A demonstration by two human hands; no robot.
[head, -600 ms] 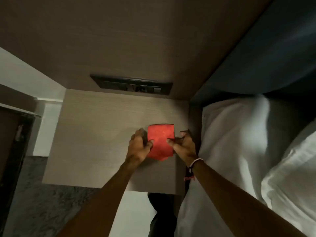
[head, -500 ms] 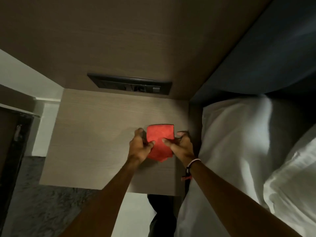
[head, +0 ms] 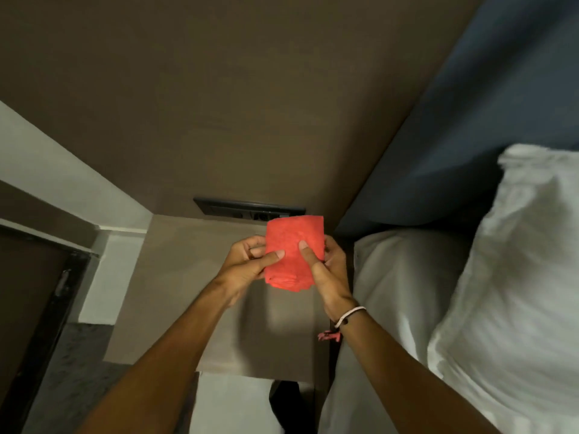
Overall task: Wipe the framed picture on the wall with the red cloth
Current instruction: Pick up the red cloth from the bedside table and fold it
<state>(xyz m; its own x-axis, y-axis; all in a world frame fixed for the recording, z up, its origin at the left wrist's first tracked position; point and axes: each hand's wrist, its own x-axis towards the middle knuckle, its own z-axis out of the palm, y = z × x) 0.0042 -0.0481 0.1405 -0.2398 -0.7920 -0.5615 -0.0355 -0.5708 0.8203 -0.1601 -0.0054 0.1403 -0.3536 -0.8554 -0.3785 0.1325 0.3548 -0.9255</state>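
— How is the cloth point(head: 294, 252) held?
— Both hands pinch it: left hand point(head: 247, 264) at its left edge, right hand point(head: 326, 270) at its right, thumbs on the front.
— Where is it?
— Folded, raised above the nightstand point(head: 194, 277), apart from it, below the socket panel point(head: 247, 209).
— And around?
— A pillow point(head: 517, 277) on the right; the dim wall point(head: 219, 104) looks brown.

Plain red cloth point(head: 294, 252); pale wood-grain worktop point(head: 188, 277); white pillow point(head: 517, 277); dark blue headboard point(head: 470, 120); black socket panel point(head: 232, 209).
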